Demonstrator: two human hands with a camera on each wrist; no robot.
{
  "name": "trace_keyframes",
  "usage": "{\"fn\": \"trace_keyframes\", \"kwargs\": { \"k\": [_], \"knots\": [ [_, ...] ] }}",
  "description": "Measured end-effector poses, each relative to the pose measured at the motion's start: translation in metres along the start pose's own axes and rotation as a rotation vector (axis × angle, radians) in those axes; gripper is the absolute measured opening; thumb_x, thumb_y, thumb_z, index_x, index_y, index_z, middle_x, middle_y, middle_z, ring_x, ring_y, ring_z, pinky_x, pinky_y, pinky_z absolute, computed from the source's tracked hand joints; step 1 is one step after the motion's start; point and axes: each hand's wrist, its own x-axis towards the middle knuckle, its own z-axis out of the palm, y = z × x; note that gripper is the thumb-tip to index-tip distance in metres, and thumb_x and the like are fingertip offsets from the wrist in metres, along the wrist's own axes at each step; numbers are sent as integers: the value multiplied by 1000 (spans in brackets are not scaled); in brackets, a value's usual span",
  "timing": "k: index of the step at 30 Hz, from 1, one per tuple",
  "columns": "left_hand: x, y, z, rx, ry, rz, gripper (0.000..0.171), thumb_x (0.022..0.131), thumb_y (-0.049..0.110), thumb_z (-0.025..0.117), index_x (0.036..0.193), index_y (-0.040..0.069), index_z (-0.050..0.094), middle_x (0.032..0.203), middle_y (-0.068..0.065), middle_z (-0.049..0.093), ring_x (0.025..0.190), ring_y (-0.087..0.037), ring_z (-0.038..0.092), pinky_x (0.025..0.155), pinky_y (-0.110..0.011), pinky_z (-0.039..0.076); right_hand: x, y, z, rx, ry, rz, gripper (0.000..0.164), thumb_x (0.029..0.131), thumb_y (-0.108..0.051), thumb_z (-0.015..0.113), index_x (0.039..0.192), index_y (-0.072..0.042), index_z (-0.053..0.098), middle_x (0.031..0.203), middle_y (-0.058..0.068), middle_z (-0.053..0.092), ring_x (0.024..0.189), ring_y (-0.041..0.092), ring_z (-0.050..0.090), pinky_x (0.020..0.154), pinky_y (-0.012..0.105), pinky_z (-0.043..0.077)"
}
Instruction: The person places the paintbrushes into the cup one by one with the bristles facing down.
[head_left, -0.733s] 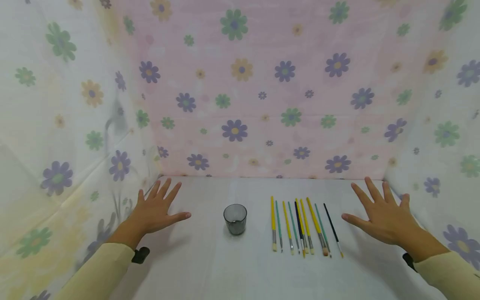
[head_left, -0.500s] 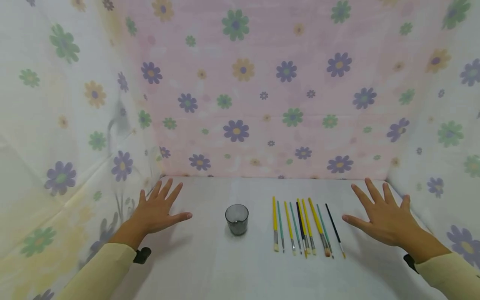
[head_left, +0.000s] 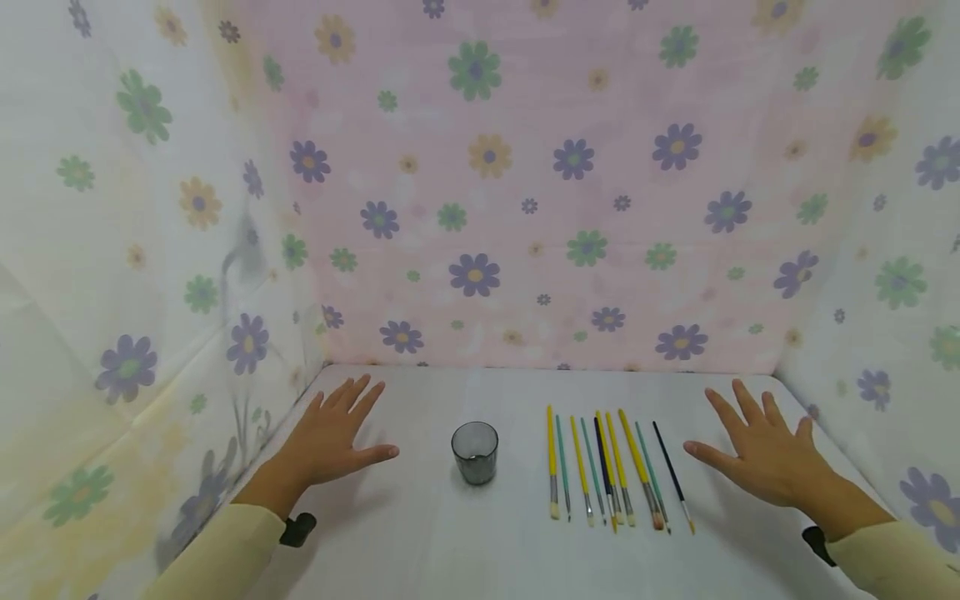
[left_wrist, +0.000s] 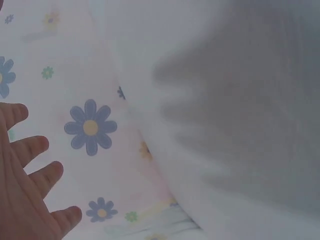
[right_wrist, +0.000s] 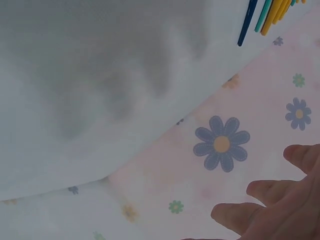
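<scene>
In the head view my left hand (head_left: 330,437) is held above the left side of the white table, fingers spread, holding nothing. To its right a grey see-through glass (head_left: 475,452) stands upright. My right hand (head_left: 768,450) hovers over the table's right side, also with spread fingers and nothing in it. Between the glass and that hand lie several paintbrushes (head_left: 606,471), with yellow, teal and dark handles and their bristles toward me. The right wrist view catches a few brush handles (right_wrist: 272,17) at its top corner. Neither hand touches the glass or the brushes.
White cloth covers the table (head_left: 420,542). A pink flowered sheet (head_left: 517,233) rises behind its far edge, and pale flowered sheets stand at the left (head_left: 150,275) and right (head_left: 892,333). Hand shadows fall on the tabletop.
The head view has tilted a little, so the table, glass and brushes appear lower. My left hand has moved slightly right, its fingers closer together. The glass and brushes stay in place on the table.
</scene>
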Motion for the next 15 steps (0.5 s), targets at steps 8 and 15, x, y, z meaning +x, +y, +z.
{"fn": "trace_keyframes", "kwargs": {
  "k": [8,15],
  "knots": [
    [5,14,17,-208,-102,-52,119,79,89,57,167,23,15,172,-12,21,153,-42,31,114,-67,39,5,0,7,91,-51,25,100,97,-76,45,164,-6,21,164,39,14,141,71,18,94,95,11],
    [10,33,28,-367,-109,-85,117,77,81,70,166,21,22,166,-11,35,142,-32,50,113,-60,44,13,-2,10,199,-79,40,100,104,-67,41,148,22,31,146,50,33,130,66,40,102,78,38]
  ]
}}
